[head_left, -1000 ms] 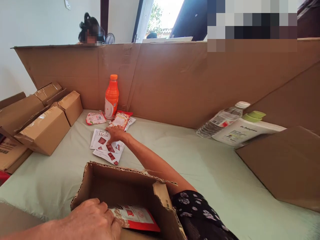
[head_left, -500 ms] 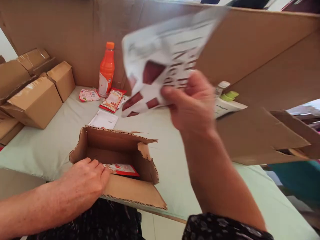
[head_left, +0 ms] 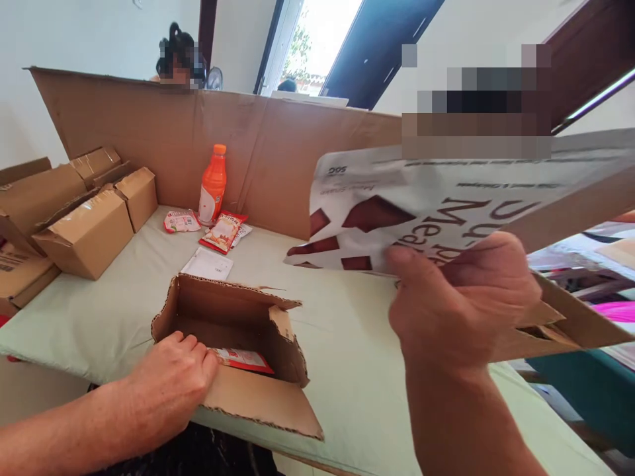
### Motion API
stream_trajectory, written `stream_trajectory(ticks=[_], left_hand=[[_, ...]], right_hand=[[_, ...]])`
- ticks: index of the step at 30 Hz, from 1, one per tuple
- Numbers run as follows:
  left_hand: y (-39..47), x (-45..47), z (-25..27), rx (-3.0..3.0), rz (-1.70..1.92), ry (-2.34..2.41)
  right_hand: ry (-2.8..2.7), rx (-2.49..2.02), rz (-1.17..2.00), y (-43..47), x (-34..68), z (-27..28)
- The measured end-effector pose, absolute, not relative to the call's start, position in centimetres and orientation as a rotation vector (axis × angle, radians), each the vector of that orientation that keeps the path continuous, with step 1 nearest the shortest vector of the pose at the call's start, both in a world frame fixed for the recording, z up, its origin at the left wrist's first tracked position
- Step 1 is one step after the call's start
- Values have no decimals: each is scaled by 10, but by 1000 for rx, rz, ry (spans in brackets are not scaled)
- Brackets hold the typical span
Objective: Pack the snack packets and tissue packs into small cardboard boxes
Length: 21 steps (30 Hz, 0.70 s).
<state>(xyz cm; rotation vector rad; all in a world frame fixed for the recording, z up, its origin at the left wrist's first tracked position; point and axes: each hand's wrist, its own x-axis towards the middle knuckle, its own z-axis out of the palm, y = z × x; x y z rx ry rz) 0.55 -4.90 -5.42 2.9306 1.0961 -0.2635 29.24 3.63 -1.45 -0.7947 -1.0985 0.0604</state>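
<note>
Packing at the bench, seen from the wearer's head. Nearest, the right hand point(head_left: 464, 301) is raised close to the camera, its grip pinching a white snack pouch point(head_left: 426, 211) printed with dark red squares; the pouch hangs in the air above the bench point(head_left: 357, 344), to the right of the box and not yet in it. The left hand point(head_left: 171, 370) rests on the near edge of the open cardboard box point(head_left: 233, 330), fingers curled over the rim and steadying it. Inside the box lies one red-and-white packet point(head_left: 243, 359), so loading appears begun. Beyond the box, a white pouch point(head_left: 207, 264) lies flat on the green cover, and farther back a red snack packet point(head_left: 223, 233) and a small pink-and-white packet point(head_left: 181, 221) wait beside an orange drink bottle point(head_left: 213, 186); these appear still to be packed. Closed cartons point(head_left: 86, 231) stand at far left, before a cardboard partition point(head_left: 163, 142), beyond which a second person's head point(head_left: 178, 56) shows.
</note>
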Motion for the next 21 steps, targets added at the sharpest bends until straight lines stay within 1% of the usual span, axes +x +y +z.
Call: stream_trajectory(ticks=[4,6,12,16,21], left_hand=[[-48,8,-52,2845,-330,1129],[-48,8,-53,2787,-328,1150],[-52,4,-64,2693,-316,1195],[-52,-3,-79,2783,-105,1212],[-43,-17,-104,3026,289,1184]], right_hand=[[-1156,-822,63,20,281,-14],[-1316,-853,21,5,270,-14],[-2405,-879,-52,-18,245,-29],[-2757,-1169,-224,-14,236,-32],[-2940,-1348,-230,-6,221,-28]])
